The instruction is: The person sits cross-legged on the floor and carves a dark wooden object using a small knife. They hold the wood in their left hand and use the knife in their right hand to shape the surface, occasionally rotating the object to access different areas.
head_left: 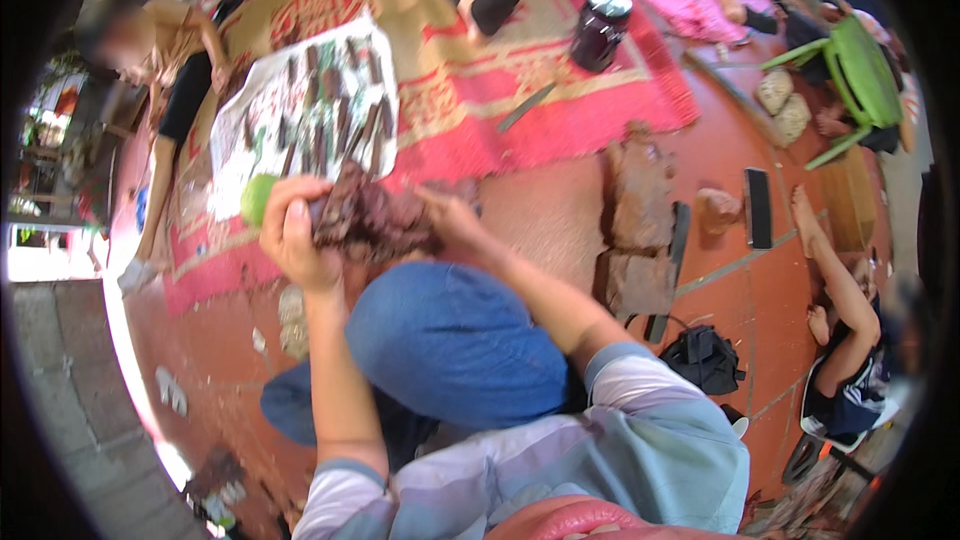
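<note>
My left hand [297, 237] is closed round the left end of a dark brown, knobbly carved lump [365, 215], held up just beyond my raised knee. At the lump's right end, my right hand [455, 223] grips it, with its fingers partly hidden. Just behind my left hand shows a round green thing [259, 200], mostly covered by the fingers. Past the lump, a white cloth [240, 130] lies on the mat, with several slim dark tools [333, 85] spread across it.
A red and tan mat [460, 130] bears a flat blade-like tool [527, 107] and a dark lidded jar [601, 32]. To the right are brown blocks [640, 190], a stone [717, 210], a phone [759, 208], a black bag [705, 358] and a green stool [862, 70]. Several people sit around.
</note>
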